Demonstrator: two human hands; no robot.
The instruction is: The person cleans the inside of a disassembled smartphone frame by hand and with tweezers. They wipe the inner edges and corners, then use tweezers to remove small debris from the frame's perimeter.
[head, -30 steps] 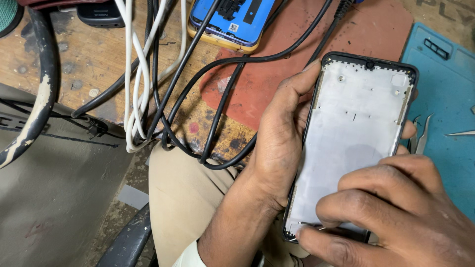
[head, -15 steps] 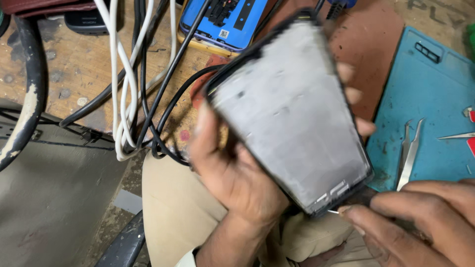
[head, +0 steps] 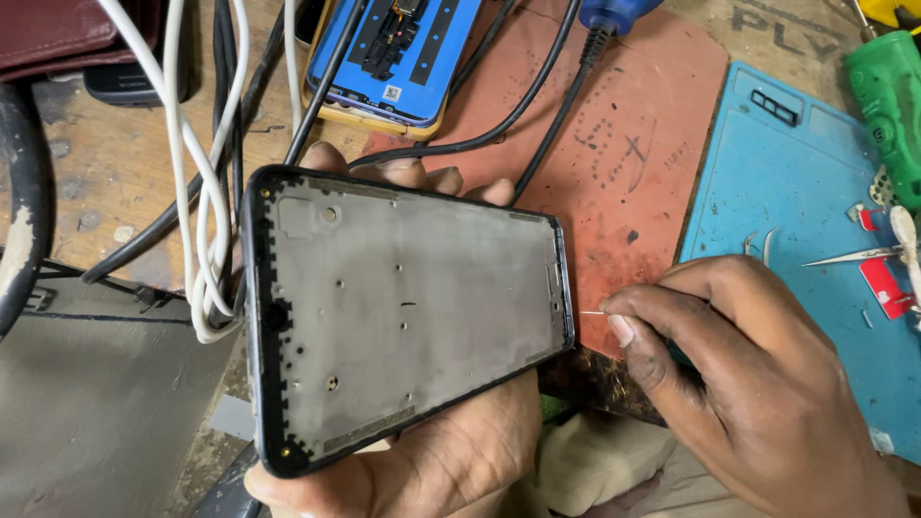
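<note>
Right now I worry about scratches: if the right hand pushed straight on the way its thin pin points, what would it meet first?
Probably the phone frame: the right hand aims its pin at the frame's near edge, almost touching.

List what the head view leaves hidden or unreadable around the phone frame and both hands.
- Thin pin in the right hand: too small to identify.
- Left hand: palm hidden behind the phone frame.
- Opened phone: cut off by the top edge.
- Green tool: cut off at the right edge.

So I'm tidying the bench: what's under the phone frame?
The left hand cradles the frame, fingertips showing above its top edge. White cables run behind its left end. The palm and bench beneath are covered.
</note>
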